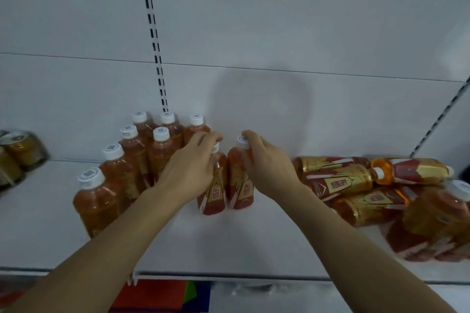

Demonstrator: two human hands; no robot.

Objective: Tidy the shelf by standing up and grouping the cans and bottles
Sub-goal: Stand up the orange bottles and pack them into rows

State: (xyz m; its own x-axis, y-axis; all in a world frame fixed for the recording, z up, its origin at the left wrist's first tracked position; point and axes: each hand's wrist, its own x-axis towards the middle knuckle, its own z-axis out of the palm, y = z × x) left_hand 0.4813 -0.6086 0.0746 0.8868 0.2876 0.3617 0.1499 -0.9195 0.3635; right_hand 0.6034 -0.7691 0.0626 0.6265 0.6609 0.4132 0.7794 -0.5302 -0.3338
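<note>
2 small bottles stand upright side by side at the centre of the white shelf (254, 241), each filled with amber-orange drink, capped in white and wrapped in a red and gold label with printed characters. The left bottle (213, 195) is gripped near its neck by the left hand (193, 162), whose curled fingers cover most of the cap. The right bottle (241, 185) is held at its shoulder by the right hand (264, 162), fingers wrapped round just under the cap, which shows at the hand's 10 o'clock. The 2 bottles nearly touch; both bases sit on the shelf.

At 9 o'clock from the left hand, just beside it, stands a group of 7 upright bottles (132, 157) of the same kind, running in rows from the back panel (279, 33) towards the front edge. At 3 o'clock from the right hand, a heap of fallen bottles (356, 185) lies on its side, overlapping, with more blurred ones at 4 o'clock. Far out at 9 o'clock, at the frame's edge, are several gold cans (23, 150), too blurred to count.
</note>
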